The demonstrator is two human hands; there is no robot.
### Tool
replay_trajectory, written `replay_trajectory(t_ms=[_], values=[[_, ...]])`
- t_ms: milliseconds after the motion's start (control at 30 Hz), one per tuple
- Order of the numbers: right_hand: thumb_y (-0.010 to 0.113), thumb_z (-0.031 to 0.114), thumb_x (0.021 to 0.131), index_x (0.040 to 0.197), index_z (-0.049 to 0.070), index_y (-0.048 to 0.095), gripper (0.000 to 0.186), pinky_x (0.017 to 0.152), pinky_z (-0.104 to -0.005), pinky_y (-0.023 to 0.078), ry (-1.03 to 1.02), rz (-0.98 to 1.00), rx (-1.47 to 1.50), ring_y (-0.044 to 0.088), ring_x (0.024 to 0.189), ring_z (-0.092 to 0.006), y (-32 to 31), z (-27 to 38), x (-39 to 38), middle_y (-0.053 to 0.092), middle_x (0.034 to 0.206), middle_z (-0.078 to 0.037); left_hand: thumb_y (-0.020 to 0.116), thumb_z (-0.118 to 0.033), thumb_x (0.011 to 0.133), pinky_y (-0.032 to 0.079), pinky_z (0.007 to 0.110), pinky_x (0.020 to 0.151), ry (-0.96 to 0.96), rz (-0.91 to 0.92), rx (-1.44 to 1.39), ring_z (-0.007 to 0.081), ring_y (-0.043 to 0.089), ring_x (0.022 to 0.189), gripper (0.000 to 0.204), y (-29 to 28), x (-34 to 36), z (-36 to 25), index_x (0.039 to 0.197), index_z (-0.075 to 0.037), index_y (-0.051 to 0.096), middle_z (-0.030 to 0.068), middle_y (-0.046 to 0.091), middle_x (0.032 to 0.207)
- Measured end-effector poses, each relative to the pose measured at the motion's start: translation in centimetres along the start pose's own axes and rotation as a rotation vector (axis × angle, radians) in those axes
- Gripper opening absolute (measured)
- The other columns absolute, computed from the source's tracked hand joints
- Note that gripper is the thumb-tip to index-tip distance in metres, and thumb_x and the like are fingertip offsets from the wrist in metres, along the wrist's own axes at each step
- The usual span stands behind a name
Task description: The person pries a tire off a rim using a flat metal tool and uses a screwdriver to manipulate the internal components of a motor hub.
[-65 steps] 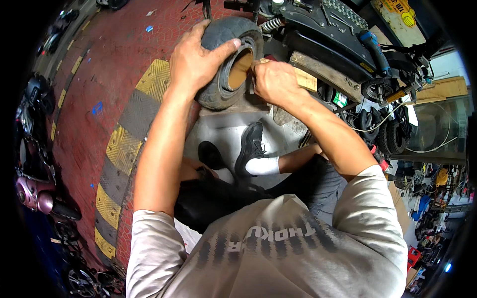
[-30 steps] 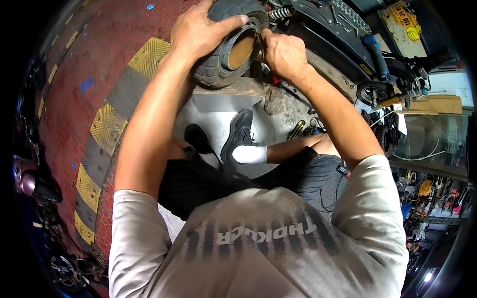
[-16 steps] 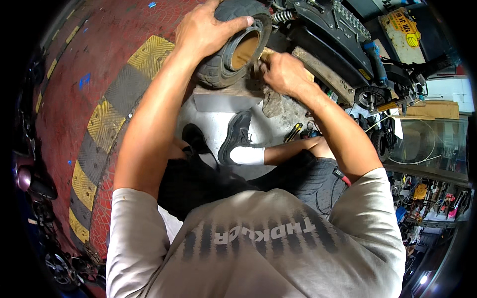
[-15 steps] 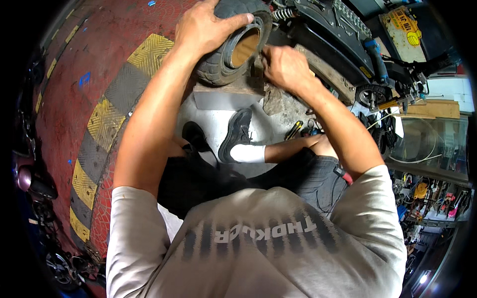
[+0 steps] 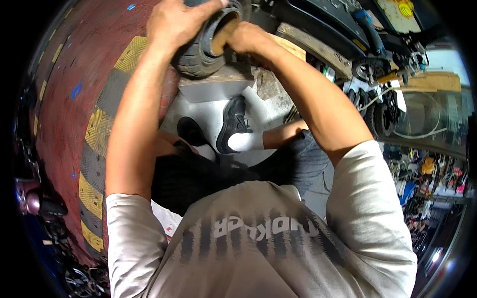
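Note:
A small black knobbly tire rests tilted on a block with a wooden top and grey side, its round opening turned to the right. My left hand is wrapped over the tire's upper left side, the thumb lying across the top near the rim. At the opening is my right hand, curled, with its fingertips reaching inside against the brownish inner wall. Those fingertips are hidden, so whatever they hold cannot be made out.
A black scooter deck lies at the upper right, with a blue power tool on it and a wooden plank alongside. A yellow-and-black speed bump runs down the left. My shoes are below the block.
My right hand has moved from beside the tire into its opening. The tire and my left hand sit farther left and higher in view, partly because the view shifted.

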State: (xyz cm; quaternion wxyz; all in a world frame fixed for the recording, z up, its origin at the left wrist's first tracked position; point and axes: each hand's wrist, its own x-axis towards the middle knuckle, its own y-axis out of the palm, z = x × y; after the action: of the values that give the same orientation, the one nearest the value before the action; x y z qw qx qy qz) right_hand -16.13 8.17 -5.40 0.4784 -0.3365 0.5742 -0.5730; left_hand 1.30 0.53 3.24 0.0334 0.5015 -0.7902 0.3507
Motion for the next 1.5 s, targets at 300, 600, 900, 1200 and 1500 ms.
replay_trajectory(t_ms=[300, 600, 900, 1200, 1500], values=[[0.054, 0.019, 0.093, 0.104, -0.003, 0.079, 0.035, 0.086, -0.0465, 0.062, -0.104, 0.096, -0.008, 0.078, 0.1, -0.0368, -3.9, 1.2, -4.0, 0.078, 0.105, -0.024, 0.09, -0.037, 0.082, 0.058, 0.038, 0.098, -0.033, 0.009, -0.128, 0.0262, 0.075, 0.111, 0.072, -0.3, 0.5, 2.0, 0.137, 0.003, 0.065, 0.0216, 0.077, 0.12], [0.054, 0.023, 0.096, 0.099, 0.007, 0.076, 0.027, 0.075, -0.0458, 0.063, -0.092, -0.374, -0.293, 0.08, 0.086, -0.0345, -4.0, -0.8, -3.8, 0.08, 0.092, -0.019, 0.089, -0.039, 0.083, 0.057, 0.038, 0.1, -0.027, 0.023, -0.09, 0.026, 0.074, 0.112, 0.075, -0.2, 0.4, 1.8, 0.14, 0.003, 0.063, 0.0217, 0.076, 0.123], [0.057, 0.025, 0.095, 0.115, 0.001, 0.078, 0.038, 0.089, -0.0489, 0.06, 0.387, 0.314, 0.614, 0.076, 0.107, -0.0403, -2.8, 1.5, -2.4, 0.077, 0.112, -0.028, 0.09, -0.036, 0.084, 0.057, 0.038, 0.102, -0.023, 0.05, -0.238, 0.0268, 0.073, 0.115, 0.074, -0.2, 0.4, 1.6, 0.141, 0.002, 0.063, 0.022, 0.076, 0.125], [0.055, 0.025, 0.095, 0.096, 0.008, 0.079, 0.029, 0.081, -0.0455, 0.062, -0.131, -0.372, -0.256, 0.079, 0.091, -0.0349, -5.4, 0.5, -4.2, 0.08, 0.096, -0.019, 0.089, -0.036, 0.084, 0.057, 0.038, 0.1, -0.041, 0.026, -0.152, 0.0261, 0.074, 0.112, 0.073, -0.3, 0.5, 1.4, 0.14, 0.003, 0.063, 0.0205, 0.076, 0.123], [0.061, 0.024, 0.091, 0.105, 0.007, 0.08, 0.029, 0.083, -0.046, 0.063, 0.157, -0.212, -0.095, 0.079, 0.098, -0.0357, -3.1, 1.5, -2.6, 0.08, 0.103, -0.021, 0.089, -0.036, 0.085, 0.058, 0.037, 0.099, -0.041, 0.037, -0.119, 0.0249, 0.073, 0.111, 0.069, -0.4, 0.3, 1.3, 0.138, 0.001, 0.065, 0.0199, 0.077, 0.121]])
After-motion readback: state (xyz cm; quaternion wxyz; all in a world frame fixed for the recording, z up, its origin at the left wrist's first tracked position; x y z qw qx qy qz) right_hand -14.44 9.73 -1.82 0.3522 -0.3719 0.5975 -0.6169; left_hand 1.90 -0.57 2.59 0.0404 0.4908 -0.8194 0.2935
